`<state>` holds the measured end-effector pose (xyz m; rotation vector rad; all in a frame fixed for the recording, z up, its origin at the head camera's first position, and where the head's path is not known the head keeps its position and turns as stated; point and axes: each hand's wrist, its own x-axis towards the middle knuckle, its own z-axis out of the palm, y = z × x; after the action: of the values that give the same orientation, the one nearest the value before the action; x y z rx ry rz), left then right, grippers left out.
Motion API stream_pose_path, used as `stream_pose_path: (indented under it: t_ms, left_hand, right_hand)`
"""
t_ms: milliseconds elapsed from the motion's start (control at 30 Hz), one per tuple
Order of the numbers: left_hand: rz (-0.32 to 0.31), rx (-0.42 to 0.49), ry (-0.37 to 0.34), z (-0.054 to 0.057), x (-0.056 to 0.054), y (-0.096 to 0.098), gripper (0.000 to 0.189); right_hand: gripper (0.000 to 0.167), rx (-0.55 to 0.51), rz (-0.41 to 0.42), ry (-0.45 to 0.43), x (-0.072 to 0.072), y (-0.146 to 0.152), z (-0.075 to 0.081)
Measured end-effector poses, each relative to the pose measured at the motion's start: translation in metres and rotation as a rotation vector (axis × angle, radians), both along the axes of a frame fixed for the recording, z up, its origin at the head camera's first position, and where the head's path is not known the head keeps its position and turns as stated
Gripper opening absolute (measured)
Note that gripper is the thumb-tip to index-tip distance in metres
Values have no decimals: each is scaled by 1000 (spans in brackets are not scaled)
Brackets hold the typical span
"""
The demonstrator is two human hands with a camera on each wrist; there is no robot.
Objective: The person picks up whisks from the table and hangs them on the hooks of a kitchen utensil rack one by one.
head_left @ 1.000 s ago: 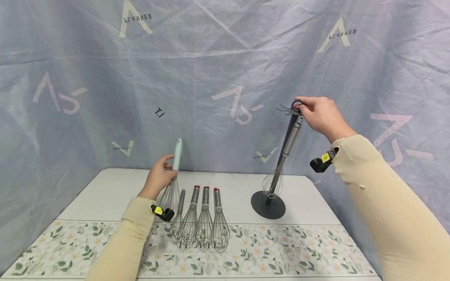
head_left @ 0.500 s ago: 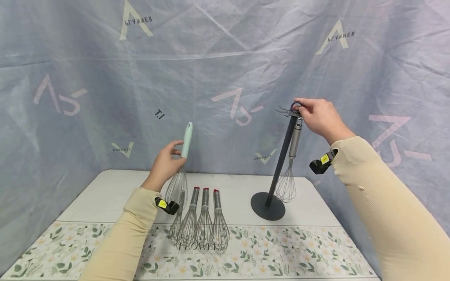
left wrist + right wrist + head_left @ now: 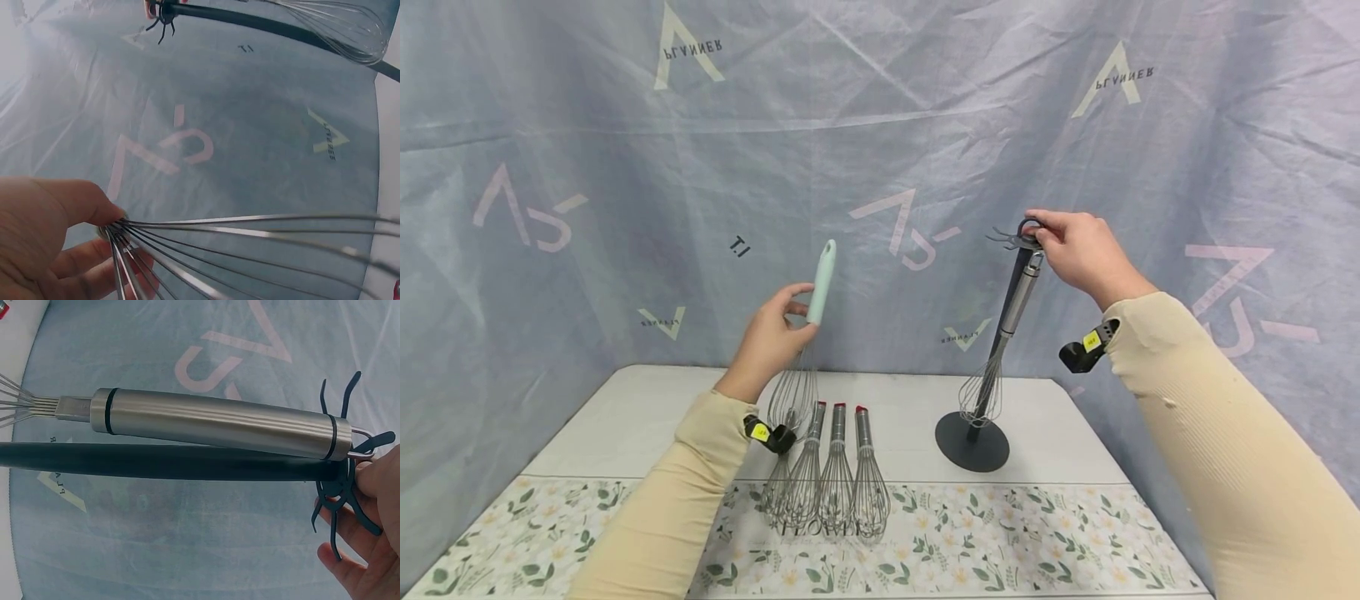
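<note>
My left hand (image 3: 772,337) pinches a whisk with a mint-green handle (image 3: 822,283) near the base of that handle, raised over the table with its wires hanging down. In the left wrist view, thumb and fingers close around the spot where the whisk's wires (image 3: 250,244) gather. At the right, my right hand (image 3: 1086,250) grips the ring on top of a dark utensil stand (image 3: 973,442). A steel-handled whisk (image 3: 1018,304) hangs by its loop from one of the stand's hooks (image 3: 337,494), beside the pole.
Several steel whisks lie side by side on the table, such as the rightmost whisk (image 3: 868,483) with a red handle end; the leftmost is partly hidden behind my left wrist. A flowered runner (image 3: 1000,533) crosses the table front. A grey-blue curtain (image 3: 880,125) hangs behind.
My left hand has lifted the mint-green whisk up and to the right. The hanging whisk has swung right and back against the pole. My right hand stays at the stand's top.
</note>
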<state>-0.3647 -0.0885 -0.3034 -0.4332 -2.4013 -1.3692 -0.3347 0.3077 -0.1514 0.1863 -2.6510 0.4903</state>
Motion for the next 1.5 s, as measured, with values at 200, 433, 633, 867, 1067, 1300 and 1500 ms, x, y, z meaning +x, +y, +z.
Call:
stream_pose_path:
  t_ms: [200, 433, 633, 867, 1067, 1300, 1500]
  left_hand:
    - [-65, 22, 52, 11, 5, 17, 62]
    - [-126, 9, 75, 21, 9, 41, 62]
    - [-201, 4, 127, 27, 13, 63, 63]
    - [-253, -17, 183, 29, 15, 89, 61]
    - [-296, -26, 209, 29, 17, 112, 60]
    - [-321, -48, 217, 31, 21, 133, 61]
    - [-323, -70, 205, 30, 21, 143, 62]
  right_hand:
    - [45, -2, 1, 4, 1, 1, 1]
    - [45, -1, -5, 15, 0, 2, 0]
    - [45, 0, -9, 10, -1, 3, 0]
    - [46, 0, -10, 15, -1, 3, -2]
    - [46, -6, -11, 14, -1, 2, -4]
    - [45, 6, 1, 41, 0, 1, -4]
    - [45, 7, -4, 41, -2, 0, -3]
